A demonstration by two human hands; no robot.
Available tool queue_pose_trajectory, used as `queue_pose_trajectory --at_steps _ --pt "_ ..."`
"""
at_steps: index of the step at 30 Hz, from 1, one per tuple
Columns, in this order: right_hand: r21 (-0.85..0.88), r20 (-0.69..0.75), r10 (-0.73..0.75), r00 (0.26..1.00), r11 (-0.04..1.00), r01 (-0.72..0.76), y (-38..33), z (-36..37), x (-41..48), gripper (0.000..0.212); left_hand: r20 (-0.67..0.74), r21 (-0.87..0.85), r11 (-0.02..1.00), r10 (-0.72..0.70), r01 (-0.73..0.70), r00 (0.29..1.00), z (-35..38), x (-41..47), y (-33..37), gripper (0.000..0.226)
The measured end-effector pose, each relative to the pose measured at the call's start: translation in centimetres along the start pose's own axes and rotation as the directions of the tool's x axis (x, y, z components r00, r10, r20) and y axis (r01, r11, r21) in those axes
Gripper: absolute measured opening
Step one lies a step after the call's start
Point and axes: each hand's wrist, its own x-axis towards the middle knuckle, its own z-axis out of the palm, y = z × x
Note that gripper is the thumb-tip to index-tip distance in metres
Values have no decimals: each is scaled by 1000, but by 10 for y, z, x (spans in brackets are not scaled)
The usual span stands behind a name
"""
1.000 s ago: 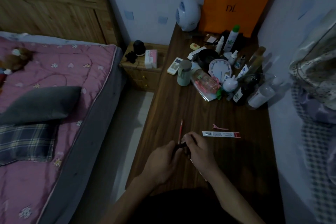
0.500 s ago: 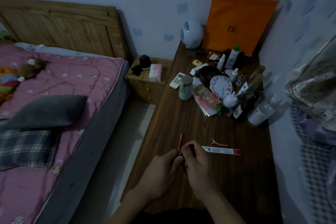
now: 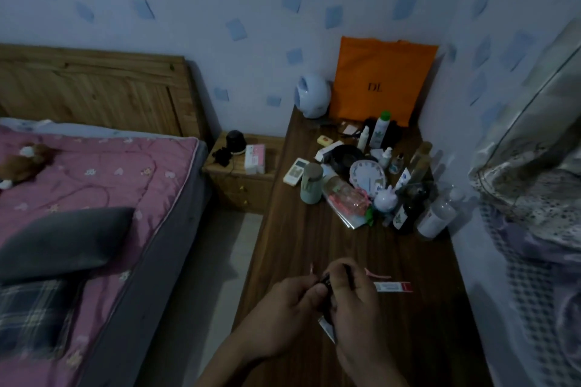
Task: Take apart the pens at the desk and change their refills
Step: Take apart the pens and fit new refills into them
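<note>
Left hand (image 3: pixel 284 313), right hand (image 3: pixel 356 305) around dark pen (image 3: pixel 326 283) near left edge of desk (image 3: pixel 314 245)

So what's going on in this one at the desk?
A person grips a dark pen with both hands above the wooden desk, the left hand and right hand pinching it close together, apparently pulling it apart. A white-and-red packet and a pink clip lie on the desk just beyond.

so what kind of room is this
Most likely a bedroom: a bed with a wooden headboard, a nightstand beside it, and a desk crowded with toiletry bottles.
</note>
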Motion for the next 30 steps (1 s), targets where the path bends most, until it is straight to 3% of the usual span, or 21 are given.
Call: queue_pose_trajectory --at_steps 7,10,12,16,21,25,28,30 --pt "29 -5 -123 992 992 124 -30 24 4 34 77 -152 986 73 -61 994 -32 5 29 34" --pt "64 -173 -156 973 983 169 -65 8 21 34 94 -194 980 -23 40 995 -51 -2 22 34" --pt "96 -217 -246 945 958 272 -101 -15 37 35 3 -234 967 -99 97 995 -67 -9 10 36" --pt "-14 -46 -354 934 935 353 -133 -22 46 31 -162 -203 978 16 -49 987 -82 -1 7 41" --pt "-48 -21 -284 959 958 282 -114 -13 36 28 -261 -146 969 157 -200 952 -81 15 25 34" --pt "-140 -38 -202 979 971 195 -88 -24 33 36 -355 -246 939 144 -241 924 -87 20 37 35" --pt "-254 -70 -111 991 963 90 -56 -40 36 13 -403 -261 930 138 -259 905 -87 21 40 28" --pt "-362 -126 -58 990 932 9 -25 -54 43 19 -429 -243 935 134 -257 893 -85 22 40 27"
